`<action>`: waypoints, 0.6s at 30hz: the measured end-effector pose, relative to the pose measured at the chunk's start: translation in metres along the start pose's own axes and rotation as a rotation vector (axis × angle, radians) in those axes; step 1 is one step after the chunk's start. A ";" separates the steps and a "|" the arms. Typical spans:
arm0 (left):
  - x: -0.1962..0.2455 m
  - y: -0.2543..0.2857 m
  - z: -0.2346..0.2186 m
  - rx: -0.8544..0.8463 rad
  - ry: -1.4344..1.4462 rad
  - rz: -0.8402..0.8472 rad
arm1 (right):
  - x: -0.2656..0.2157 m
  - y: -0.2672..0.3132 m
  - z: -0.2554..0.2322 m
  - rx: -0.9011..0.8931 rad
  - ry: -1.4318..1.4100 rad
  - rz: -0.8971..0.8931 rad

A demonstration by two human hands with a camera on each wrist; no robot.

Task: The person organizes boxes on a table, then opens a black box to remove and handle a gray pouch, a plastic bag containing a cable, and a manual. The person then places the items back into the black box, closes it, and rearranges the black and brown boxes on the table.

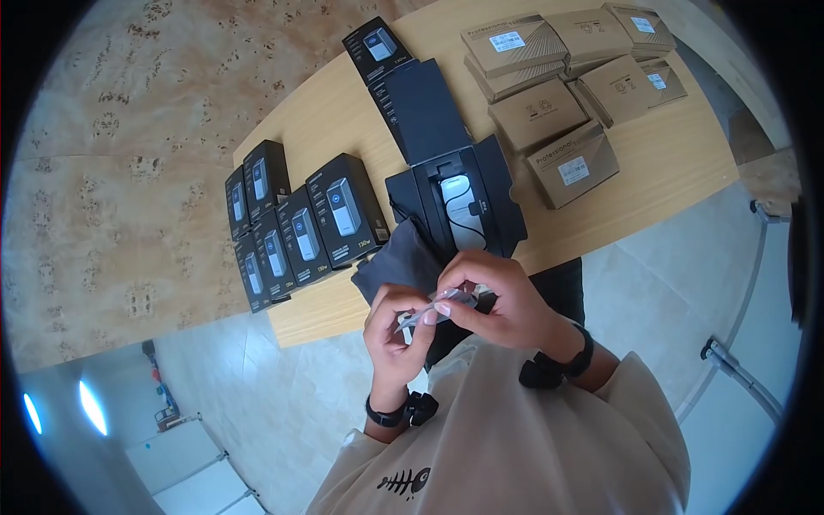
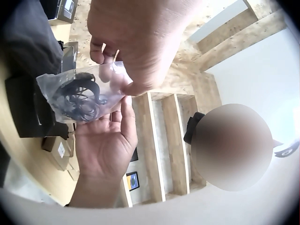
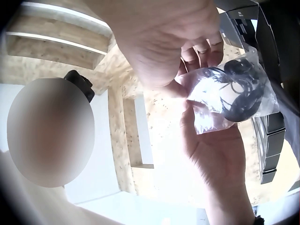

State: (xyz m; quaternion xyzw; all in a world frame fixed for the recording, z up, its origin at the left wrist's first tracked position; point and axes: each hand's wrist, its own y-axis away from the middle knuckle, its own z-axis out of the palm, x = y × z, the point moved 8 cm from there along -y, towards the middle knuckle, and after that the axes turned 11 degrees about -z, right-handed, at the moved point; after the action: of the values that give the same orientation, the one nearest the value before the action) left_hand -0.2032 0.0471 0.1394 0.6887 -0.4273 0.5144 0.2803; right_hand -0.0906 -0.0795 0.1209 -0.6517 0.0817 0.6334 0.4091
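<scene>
A small clear plastic bag (image 2: 70,93) with dark looped parts inside, possibly coiled cable or bands, is held up in front of the body. My left hand (image 1: 396,330) pinches one edge of it between thumb and fingers. My right hand (image 1: 498,296) pinches the same edge close by, the two thumbs almost meeting. In the right wrist view the bag (image 3: 234,93) hangs away from both thumbs, its dark contents at the far end. Just beyond the hands, an open black box (image 1: 502,193) holds a silver device (image 1: 463,215) with a black cord across it.
A dark grey cloth (image 1: 399,262) lies against the open box at the table's near edge. Several black printed boxes (image 1: 343,210) stand on the left, with another black box (image 1: 378,47) at the back. Several brown cartons (image 1: 541,112) are stacked at the right of the wooden table (image 1: 635,163).
</scene>
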 end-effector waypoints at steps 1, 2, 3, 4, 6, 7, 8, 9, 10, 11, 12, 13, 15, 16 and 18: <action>0.002 0.001 0.000 0.005 -0.009 0.025 | -0.002 -0.001 0.000 -0.008 -0.003 -0.006; 0.002 0.000 0.000 0.005 -0.008 0.025 | -0.003 -0.001 0.000 -0.017 -0.006 -0.013; 0.003 0.000 0.000 0.008 -0.009 0.035 | -0.004 -0.002 -0.001 -0.018 -0.006 -0.013; 0.005 0.000 -0.001 0.012 -0.011 0.045 | -0.005 -0.002 -0.002 -0.012 -0.013 -0.017; 0.002 0.001 -0.003 0.024 0.013 0.009 | -0.005 -0.002 -0.005 -0.007 -0.020 -0.021; 0.000 0.001 -0.003 0.032 0.037 -0.027 | -0.005 -0.002 -0.007 0.004 0.005 -0.035; -0.001 0.000 -0.004 0.033 0.037 -0.027 | -0.005 -0.001 -0.010 0.014 0.028 -0.049; -0.001 0.000 -0.004 0.020 0.028 -0.029 | -0.005 -0.001 -0.011 0.014 0.029 -0.049; -0.001 0.000 -0.004 0.008 0.018 -0.031 | -0.006 0.000 -0.013 0.032 0.033 -0.046; -0.001 0.000 -0.004 0.009 0.018 -0.032 | -0.006 0.001 -0.015 0.050 0.036 -0.042; -0.001 -0.001 -0.006 0.037 0.050 -0.041 | -0.005 0.001 -0.017 0.049 0.035 -0.042; -0.002 -0.002 -0.009 0.064 0.083 -0.050 | -0.004 0.001 -0.021 0.064 0.038 -0.047; -0.008 -0.001 -0.013 0.065 0.071 -0.049 | -0.005 0.001 -0.024 0.079 0.042 -0.054; -0.011 -0.001 -0.014 0.065 0.058 -0.050 | -0.005 0.000 -0.024 0.079 0.031 -0.054; -0.009 0.000 -0.016 0.072 0.073 -0.021 | -0.008 0.000 -0.025 0.081 0.019 -0.052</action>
State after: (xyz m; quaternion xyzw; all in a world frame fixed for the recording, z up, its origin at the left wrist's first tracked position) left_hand -0.2120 0.0633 0.1356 0.6833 -0.3909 0.5514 0.2763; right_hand -0.0734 -0.0985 0.1241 -0.6424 0.0942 0.6124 0.4510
